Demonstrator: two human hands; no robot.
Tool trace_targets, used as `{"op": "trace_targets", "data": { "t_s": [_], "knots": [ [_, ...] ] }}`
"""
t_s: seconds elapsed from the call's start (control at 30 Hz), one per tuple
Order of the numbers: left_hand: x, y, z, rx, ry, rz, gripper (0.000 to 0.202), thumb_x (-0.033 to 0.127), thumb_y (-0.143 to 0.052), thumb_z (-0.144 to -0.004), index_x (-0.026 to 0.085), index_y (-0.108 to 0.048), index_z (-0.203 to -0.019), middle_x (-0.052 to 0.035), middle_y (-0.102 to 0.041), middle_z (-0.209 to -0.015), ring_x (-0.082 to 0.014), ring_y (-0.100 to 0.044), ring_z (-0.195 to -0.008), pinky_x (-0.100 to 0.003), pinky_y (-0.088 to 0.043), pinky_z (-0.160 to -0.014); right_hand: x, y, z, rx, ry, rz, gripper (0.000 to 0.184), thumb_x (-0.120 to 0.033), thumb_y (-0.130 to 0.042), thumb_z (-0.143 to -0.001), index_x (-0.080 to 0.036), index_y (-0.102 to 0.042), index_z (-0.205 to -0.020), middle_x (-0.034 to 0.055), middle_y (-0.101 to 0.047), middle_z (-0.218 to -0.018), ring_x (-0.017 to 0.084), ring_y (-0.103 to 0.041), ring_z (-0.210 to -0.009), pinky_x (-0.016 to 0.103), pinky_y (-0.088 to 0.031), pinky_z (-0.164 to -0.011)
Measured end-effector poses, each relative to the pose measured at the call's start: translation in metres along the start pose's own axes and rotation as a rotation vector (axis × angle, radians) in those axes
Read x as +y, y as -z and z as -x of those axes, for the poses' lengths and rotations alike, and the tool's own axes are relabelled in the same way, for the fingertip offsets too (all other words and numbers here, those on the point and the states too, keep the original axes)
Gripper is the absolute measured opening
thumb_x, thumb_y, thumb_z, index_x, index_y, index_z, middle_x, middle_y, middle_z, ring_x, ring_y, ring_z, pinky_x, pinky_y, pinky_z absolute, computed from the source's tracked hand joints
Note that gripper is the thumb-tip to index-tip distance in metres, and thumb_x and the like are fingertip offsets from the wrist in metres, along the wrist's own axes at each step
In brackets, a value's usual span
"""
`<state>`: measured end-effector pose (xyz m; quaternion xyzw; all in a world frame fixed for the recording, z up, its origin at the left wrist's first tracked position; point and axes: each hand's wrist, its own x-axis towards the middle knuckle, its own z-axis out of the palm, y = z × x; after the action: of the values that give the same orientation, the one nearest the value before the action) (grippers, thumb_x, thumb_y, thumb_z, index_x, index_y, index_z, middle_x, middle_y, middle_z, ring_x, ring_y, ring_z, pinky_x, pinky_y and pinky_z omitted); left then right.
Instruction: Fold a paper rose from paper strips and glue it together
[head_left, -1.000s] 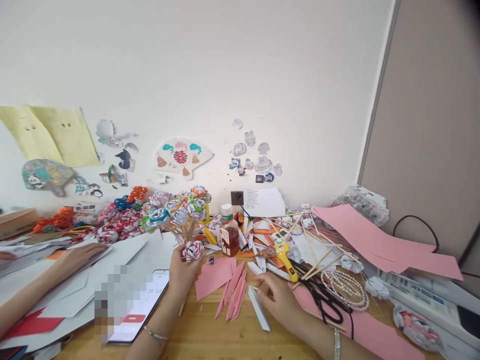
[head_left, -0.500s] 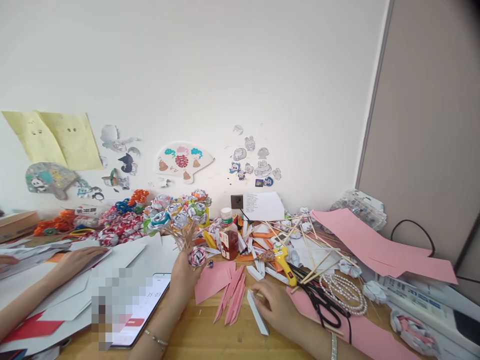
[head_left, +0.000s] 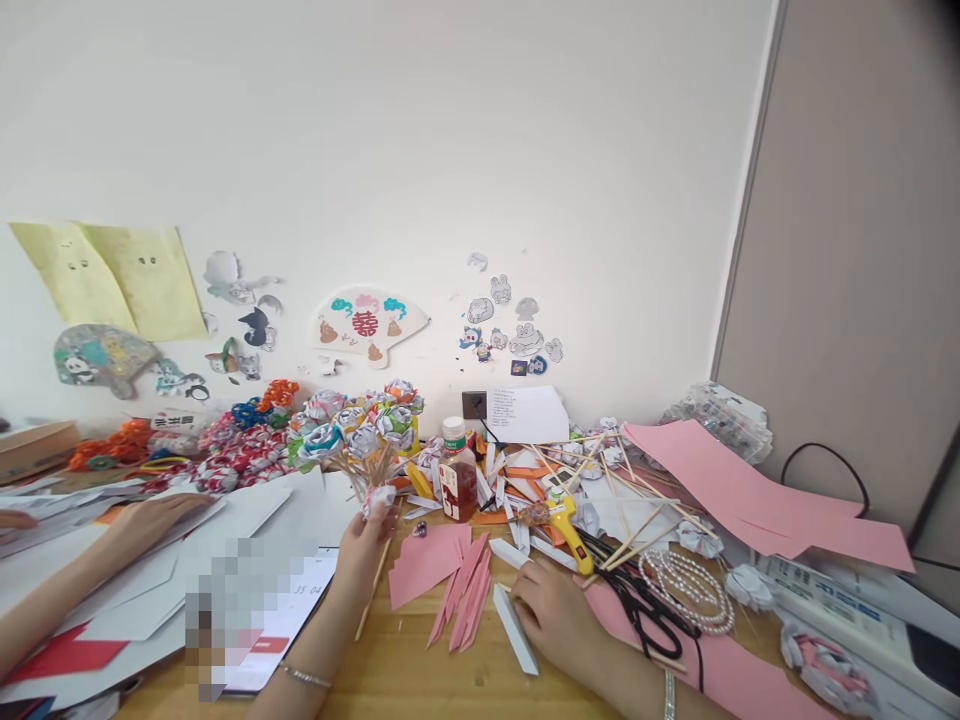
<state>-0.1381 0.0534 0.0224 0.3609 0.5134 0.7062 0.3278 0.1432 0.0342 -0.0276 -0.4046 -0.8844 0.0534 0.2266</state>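
Note:
My left hand (head_left: 363, 548) is closed round a folded paper rose on a wooden stick (head_left: 377, 500), its head tipped toward the bunch of paper roses on sticks (head_left: 358, 428) at the back of the table. My right hand (head_left: 551, 612) rests on the wooden table with fingers curled, beside a white folded paper strip (head_left: 514, 628) and a fan of pink paper pieces (head_left: 450, 574). Whether its fingers hold anything is hidden.
Another person's hand (head_left: 154, 517) lies on white sheets at the left, near a phone (head_left: 277, 620). A small bottle of red liquid (head_left: 457, 484), a yellow glue gun (head_left: 568, 530), black scissors (head_left: 646, 612), a pearl string (head_left: 690, 588), loose sticks and pink sheets (head_left: 757, 498) crowd the right.
My left hand has tipped the rose away from me and lowered it, so its stick now slants down over the table. My right hand has shifted slightly left.

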Motion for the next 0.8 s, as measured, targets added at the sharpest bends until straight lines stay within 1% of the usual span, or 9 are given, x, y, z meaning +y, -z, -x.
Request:
{"op": "trace_targets", "data": {
  "t_s": [0.1,0.2,0.27,0.43,0.57,0.67,0.8],
  "knots": [
    [0.003,-0.004,0.001,-0.059,0.145,0.151,0.047,0.064,-0.05,-0.076,0.018,-0.058,-0.08,-0.0028,-0.063,-0.064,-0.0178,-0.06,-0.06,-0.033,-0.051,-0.063,0.0,0.001,0.0,0.002,0.008,0.007,0.02,-0.008,-0.049,-0.083,-0.018,-0.066,-0.084,0.0041,-0.064,-0.092,0.018,-0.058,-0.089,0.027,-0.042,-0.076],
    [0.007,-0.006,0.006,-0.117,0.247,0.265,0.052,0.063,-0.038,-0.084,0.017,-0.061,-0.081,-0.0032,-0.06,-0.06,-0.0174,-0.059,-0.06,-0.032,-0.052,-0.062,0.0,0.001,0.0,-0.004,0.018,0.024,0.019,-0.008,-0.05,-0.083,-0.018,-0.066,-0.083,0.0038,-0.065,-0.091,0.018,-0.059,-0.087,0.027,-0.042,-0.073],
    [0.01,-0.006,0.01,-0.138,0.291,0.318,0.053,0.062,-0.036,-0.086,0.016,-0.063,-0.084,-0.004,-0.06,-0.061,-0.0168,-0.059,-0.06,-0.031,-0.052,-0.062,0.002,-0.001,-0.001,0.0,0.028,0.042,0.018,-0.009,-0.052,-0.084,-0.019,-0.067,-0.083,0.0036,-0.065,-0.091,0.018,-0.059,-0.086,0.026,-0.042,-0.071],
    [0.014,-0.009,0.012,-0.152,0.36,0.372,0.045,0.057,-0.042,-0.085,0.017,-0.063,-0.083,-0.0042,-0.062,-0.063,-0.0167,-0.059,-0.06,-0.029,-0.052,-0.06,0.006,-0.012,-0.005,-0.003,0.101,0.103,0.021,-0.007,-0.051,-0.088,-0.018,-0.069,-0.082,0.0029,-0.068,-0.086,0.016,-0.06,-0.082,0.024,-0.041,-0.067],
    [0.014,-0.011,0.011,-0.175,0.387,0.378,0.039,0.055,-0.048,-0.082,0.018,-0.063,-0.082,-0.0025,-0.062,-0.063,-0.0166,-0.059,-0.06,-0.028,-0.052,-0.058,0.009,-0.016,-0.008,0.068,0.156,0.162,0.018,-0.013,-0.052,-0.09,-0.019,-0.069,-0.086,0.003,-0.067,-0.084,0.017,-0.059,-0.082,0.024,-0.042,-0.065],
    [0.012,-0.01,0.009,-0.167,0.374,0.374,0.037,0.055,-0.056,-0.076,0.02,-0.063,-0.081,-0.0009,-0.062,-0.061,-0.0168,-0.058,-0.058,-0.028,-0.051,-0.055,0.011,-0.018,-0.009,0.075,0.171,0.19,0.016,-0.014,-0.053,-0.09,-0.019,-0.068,-0.084,0.0022,-0.066,-0.082,0.016,-0.058,-0.078,0.024,-0.041,-0.062],
    [0.005,-0.008,0.001,-0.204,0.364,0.339,0.037,0.054,-0.068,-0.064,0.023,-0.061,-0.082,0.0009,-0.065,-0.064,-0.0177,-0.059,-0.061,-0.029,-0.052,-0.057,0.013,-0.02,-0.01,0.072,0.194,0.212,0.015,-0.015,-0.054,-0.09,-0.018,-0.066,-0.083,0.0021,-0.065,-0.082,0.016,-0.056,-0.076,0.024,-0.041,-0.063]
  ]
}}
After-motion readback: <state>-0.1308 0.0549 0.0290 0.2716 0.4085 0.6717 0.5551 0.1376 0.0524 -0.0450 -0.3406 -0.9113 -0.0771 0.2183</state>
